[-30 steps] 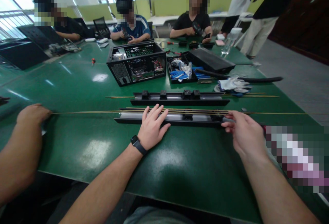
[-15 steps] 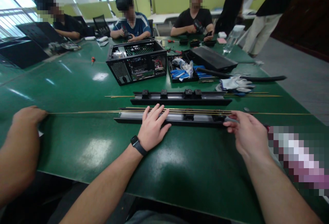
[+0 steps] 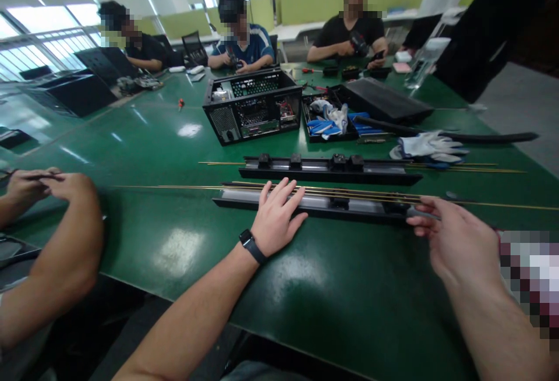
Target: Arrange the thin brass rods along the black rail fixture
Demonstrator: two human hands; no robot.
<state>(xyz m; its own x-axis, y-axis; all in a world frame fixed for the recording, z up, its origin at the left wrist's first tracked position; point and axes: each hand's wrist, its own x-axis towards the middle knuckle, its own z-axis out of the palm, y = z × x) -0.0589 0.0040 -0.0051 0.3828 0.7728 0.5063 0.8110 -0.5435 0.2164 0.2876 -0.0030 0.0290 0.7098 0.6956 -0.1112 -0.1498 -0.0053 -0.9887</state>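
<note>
My left hand (image 3: 279, 221), a dark watch on its wrist, lies flat with fingers spread over several thin brass-coloured rods (image 3: 323, 192). Those rods run lengthwise along a black channel-shaped rail (image 3: 236, 201) with a pale inner strip. Small black blocks (image 3: 339, 201) sit inside this rail. At its right end my right hand (image 3: 460, 235) pinches the rods between thumb and fingers; the exact number held is hidden. Just behind lies a second black rail (image 3: 283, 176) with several black blocks, and more thin rods stick out past both its ends.
Beyond the rails stand an open black computer case (image 3: 253, 110) and a tray (image 3: 308, 127) holding gloves. More gloves (image 3: 430, 147), a black tube (image 3: 489, 136) and a clear bottle (image 3: 428, 63) lie or stand to the right. A co-worker's hands (image 3: 48, 183) are at the left; other people sit opposite.
The view has turned slightly left, so things sit further right. The co-worker's hand at left has left the rod end and joined their other hand. My hands keep their places on the rods.
</note>
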